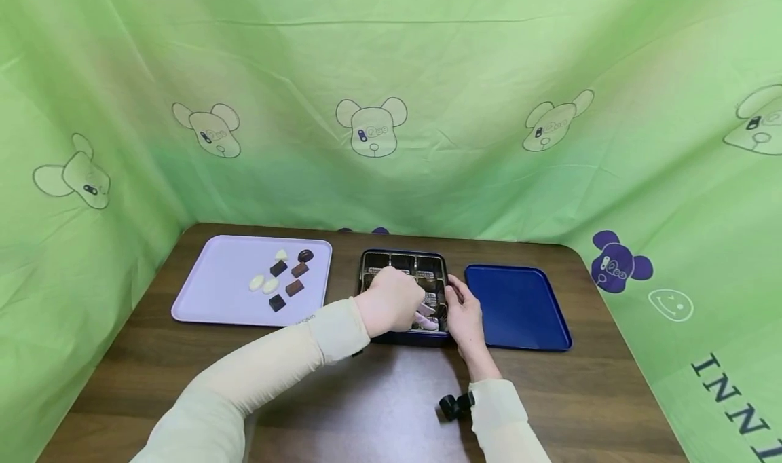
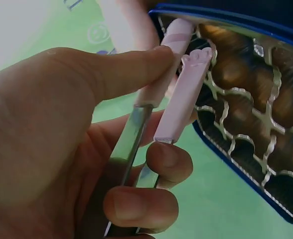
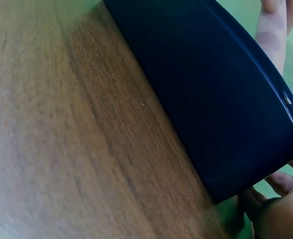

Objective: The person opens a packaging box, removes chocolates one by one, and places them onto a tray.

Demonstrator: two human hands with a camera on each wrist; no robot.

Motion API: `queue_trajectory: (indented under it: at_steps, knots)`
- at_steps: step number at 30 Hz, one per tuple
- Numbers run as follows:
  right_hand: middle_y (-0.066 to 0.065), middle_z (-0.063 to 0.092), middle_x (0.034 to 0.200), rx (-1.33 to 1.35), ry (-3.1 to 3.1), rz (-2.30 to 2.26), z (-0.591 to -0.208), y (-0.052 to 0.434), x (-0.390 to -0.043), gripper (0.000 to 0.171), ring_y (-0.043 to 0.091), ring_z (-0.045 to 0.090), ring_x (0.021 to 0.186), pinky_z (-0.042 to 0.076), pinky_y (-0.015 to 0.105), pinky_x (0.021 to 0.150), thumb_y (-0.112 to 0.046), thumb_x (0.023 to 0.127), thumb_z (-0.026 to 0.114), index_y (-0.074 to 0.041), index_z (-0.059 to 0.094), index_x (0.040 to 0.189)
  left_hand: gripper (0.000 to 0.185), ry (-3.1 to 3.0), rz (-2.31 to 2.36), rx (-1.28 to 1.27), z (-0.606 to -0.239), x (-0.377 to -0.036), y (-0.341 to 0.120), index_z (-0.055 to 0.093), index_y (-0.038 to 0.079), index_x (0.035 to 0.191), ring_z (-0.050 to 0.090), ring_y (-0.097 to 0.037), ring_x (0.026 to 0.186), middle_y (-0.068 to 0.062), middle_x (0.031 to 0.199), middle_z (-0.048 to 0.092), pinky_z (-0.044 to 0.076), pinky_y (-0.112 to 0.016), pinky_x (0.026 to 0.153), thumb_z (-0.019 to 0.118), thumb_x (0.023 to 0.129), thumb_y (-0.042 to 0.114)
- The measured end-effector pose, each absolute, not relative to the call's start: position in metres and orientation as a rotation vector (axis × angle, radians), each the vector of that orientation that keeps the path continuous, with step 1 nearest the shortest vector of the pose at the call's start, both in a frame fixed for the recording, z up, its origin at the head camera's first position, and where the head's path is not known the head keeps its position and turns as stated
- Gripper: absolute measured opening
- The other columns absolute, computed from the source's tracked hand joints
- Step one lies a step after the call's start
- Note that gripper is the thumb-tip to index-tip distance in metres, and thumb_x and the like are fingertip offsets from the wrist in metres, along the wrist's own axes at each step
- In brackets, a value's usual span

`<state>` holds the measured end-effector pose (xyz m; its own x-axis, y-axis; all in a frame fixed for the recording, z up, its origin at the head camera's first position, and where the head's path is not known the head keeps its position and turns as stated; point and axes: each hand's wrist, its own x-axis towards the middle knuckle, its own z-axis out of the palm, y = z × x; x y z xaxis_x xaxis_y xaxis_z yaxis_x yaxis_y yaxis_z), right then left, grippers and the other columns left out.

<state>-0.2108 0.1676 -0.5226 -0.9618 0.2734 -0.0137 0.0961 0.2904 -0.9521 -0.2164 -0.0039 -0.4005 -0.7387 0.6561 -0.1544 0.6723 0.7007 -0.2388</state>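
My left hand [image 1: 391, 300] grips a pair of metal tongs [image 2: 139, 134] with pale pink tips, fingers curled round the arms. The tips [image 2: 186, 94] reach over the near right compartments of a dark blue box [image 1: 408, 339]. Whether anything sits between them cannot be told. A black divided insert [image 1: 430, 266] with crinkled edges lines the box. My right hand [image 1: 466, 317] holds the box's right side, its bent fingers at the wall and rim. In the right wrist view, fingers [image 3: 281, 183] show at the corner of the box [image 3: 186, 99].
A lilac tray [image 1: 214, 280] at left bears several chocolates, among them white pieces [image 1: 270, 286], brown blocks [image 1: 294, 287] and a dark round one [image 1: 305, 255]. Right of the box lies a blue lid [image 1: 516, 307]. Green printed cloth [image 1: 427, 191] hangs round the wooden table [image 1: 586, 381].
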Motion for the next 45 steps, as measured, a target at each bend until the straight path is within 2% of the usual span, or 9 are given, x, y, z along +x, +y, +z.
queue_trajectory:
  at_steps: [6,14,19,23,26,31,36,42,45]
  knots:
    - [0.022,0.059,0.138,-0.357,-2.394,1.767,-0.528,0.166,-0.21,0.04,0.028,0.055,0.126,0.041,0.015,0.09,-0.018,0.108,0.051,-0.004,0.052,0.145,0.019,2.819,-0.499,1.08,-0.412,-0.214,0.01,0.075,0.03,0.101,0.068,-0.014,0.088,0.007,0.099,0.074,0.054,-0.035,0.068,0.071,0.088,0.044]
    - [0.021,0.06,0.137,-0.377,-2.388,1.772,-0.53,0.164,-0.21,0.039,0.026,0.056,0.125,0.041,0.013,0.086,-0.018,0.107,0.052,-0.006,0.054,0.144,0.025,2.785,-0.597,1.073,-0.422,-0.212,0.023,0.075,0.033,0.109,0.065,-0.011,0.087,0.009,0.104,0.073,0.052,-0.033,0.061,0.071,0.087,0.045]
    - [0.021,0.058,0.14,-0.366,-2.392,1.784,-0.528,0.165,-0.21,0.04,0.026,0.054,0.128,0.04,0.014,0.09,-0.019,0.107,0.051,-0.006,0.052,0.145,0.025,2.782,-0.628,1.072,-0.424,-0.211,0.027,0.074,0.034,0.111,0.065,-0.011,0.087,0.009,0.107,0.072,0.051,-0.034,0.061,0.069,0.09,0.045]
    - [0.02,0.057,0.141,-0.369,-2.393,1.795,-0.526,0.165,-0.21,0.04,0.026,0.053,0.13,0.042,0.025,0.097,-0.018,0.108,0.05,-0.006,0.052,0.145,0.022,2.794,-0.618,1.074,-0.425,-0.211,0.029,0.075,0.034,0.11,0.066,-0.011,0.087,0.009,0.106,0.073,0.052,-0.034,0.061,0.066,0.092,0.043]
    - [0.021,0.057,0.141,-0.373,-2.398,1.783,-0.524,0.166,-0.211,0.039,0.027,0.053,0.13,0.041,0.037,0.103,-0.017,0.107,0.05,-0.006,0.052,0.145,0.021,2.805,-0.595,1.063,-0.425,-0.212,0.03,0.075,0.034,0.11,0.067,-0.012,0.089,0.009,0.106,0.073,0.053,-0.034,0.063,0.066,0.093,0.042]
    - [0.021,0.056,0.142,-0.368,-2.419,1.766,-0.523,0.166,-0.211,0.04,0.029,0.052,0.131,0.041,0.043,0.105,-0.018,0.108,0.05,-0.006,0.052,0.146,0.021,2.818,-0.567,1.049,-0.426,-0.212,0.03,0.075,0.033,0.11,0.067,-0.013,0.088,0.008,0.106,0.073,0.053,-0.035,0.062,0.065,0.094,0.042]
    - [0.022,0.057,0.141,-0.372,-2.425,1.748,-0.522,0.168,-0.211,0.04,0.03,0.053,0.13,0.042,0.041,0.103,-0.019,0.108,0.05,-0.006,0.051,0.146,0.018,2.838,-0.54,1.069,-0.426,-0.211,0.03,0.076,0.034,0.107,0.068,-0.011,0.084,0.01,0.104,0.074,0.053,-0.034,0.057,0.063,0.096,0.039]
    - [0.02,0.057,0.141,-0.377,-2.417,1.765,-0.521,0.169,-0.213,0.039,0.027,0.054,0.129,0.042,0.029,0.096,-0.018,0.108,0.05,-0.007,0.052,0.145,0.018,2.854,-0.549,1.09,-0.427,-0.211,0.029,0.076,0.035,0.107,0.068,-0.011,0.084,0.011,0.104,0.074,0.054,-0.033,0.057,0.062,0.096,0.037]
    - [0.02,0.057,0.141,-0.374,-2.422,1.757,-0.521,0.169,-0.214,0.04,0.027,0.053,0.129,0.042,0.03,0.097,-0.019,0.108,0.051,-0.007,0.052,0.145,0.018,2.854,-0.558,1.106,-0.427,-0.211,0.028,0.076,0.034,0.107,0.069,-0.011,0.085,0.01,0.103,0.074,0.054,-0.033,0.059,0.062,0.096,0.038]
